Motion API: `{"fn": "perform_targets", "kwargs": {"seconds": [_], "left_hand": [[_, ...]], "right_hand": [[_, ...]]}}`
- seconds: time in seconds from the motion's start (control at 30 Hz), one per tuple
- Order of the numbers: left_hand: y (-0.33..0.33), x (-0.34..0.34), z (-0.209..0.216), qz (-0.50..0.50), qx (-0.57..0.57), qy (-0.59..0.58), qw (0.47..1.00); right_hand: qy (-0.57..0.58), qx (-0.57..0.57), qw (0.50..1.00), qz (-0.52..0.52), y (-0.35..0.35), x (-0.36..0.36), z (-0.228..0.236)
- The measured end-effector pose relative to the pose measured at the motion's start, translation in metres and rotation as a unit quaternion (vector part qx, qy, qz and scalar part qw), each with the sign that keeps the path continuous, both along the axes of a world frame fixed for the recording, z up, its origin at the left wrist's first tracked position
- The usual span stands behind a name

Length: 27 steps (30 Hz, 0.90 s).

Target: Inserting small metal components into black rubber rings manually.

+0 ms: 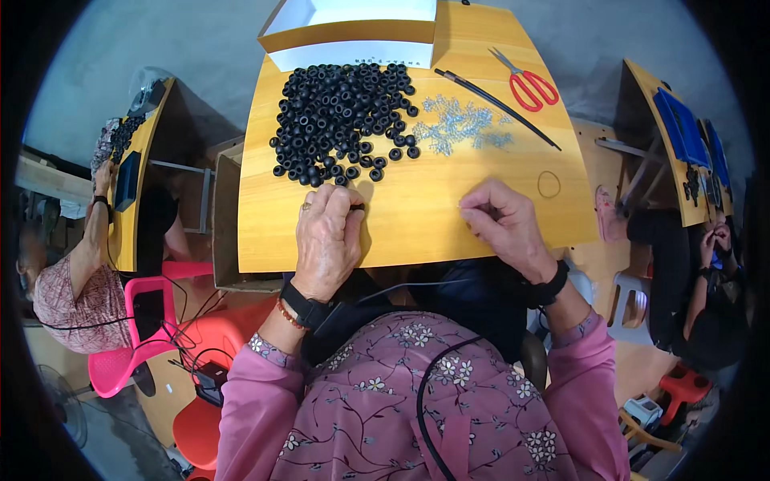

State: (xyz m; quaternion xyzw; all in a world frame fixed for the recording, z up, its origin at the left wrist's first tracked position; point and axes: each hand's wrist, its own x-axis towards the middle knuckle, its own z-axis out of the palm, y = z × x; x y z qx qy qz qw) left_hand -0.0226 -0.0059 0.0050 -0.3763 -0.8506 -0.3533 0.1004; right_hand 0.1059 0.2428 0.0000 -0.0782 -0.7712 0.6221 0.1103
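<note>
Currently your left hand rests on the wooden table, fingers curled, pinching one black rubber ring at the fingertips. Your right hand lies opposite, fingertips pressed together; whether they grip anything, you cannot tell. Beyond your left fingers sits the pile of black rings; beyond your right fingers, a scatter of small metal pins. Red scissors lie farther off.
</note>
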Motion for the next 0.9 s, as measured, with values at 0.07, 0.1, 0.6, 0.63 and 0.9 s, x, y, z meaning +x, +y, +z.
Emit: {"fn": "perform_targets", "kwargs": {"seconds": [0.07,0.1,0.6,0.63,0.9], "left_hand": [[-0.002,0.001,-0.003,0.004,0.019,-0.036,0.999],[-0.001,0.002,-0.005,0.007,0.039,-0.075,0.996],[0.015,0.02,-0.017,-0.177,0.432,-0.549,0.693],[0.015,0.019,-0.017,-0.18,0.43,-0.546,0.696],[0.017,0.019,-0.02,-0.169,0.443,-0.528,0.704]], "right_hand": [[0.004,0.013,1.0,0.004,0.001,-0.001,0.001],[-0.001,0.012,1.0,0.005,0.001,-0.001,0.002],[0.007,-0.133,0.99,0.047,-0.048,-0.03,0.044],[0.014,-0.112,0.992,0.054,-0.049,-0.035,0.041],[0.092,-0.033,0.993,0.071,-0.061,-0.054,0.031]]}}
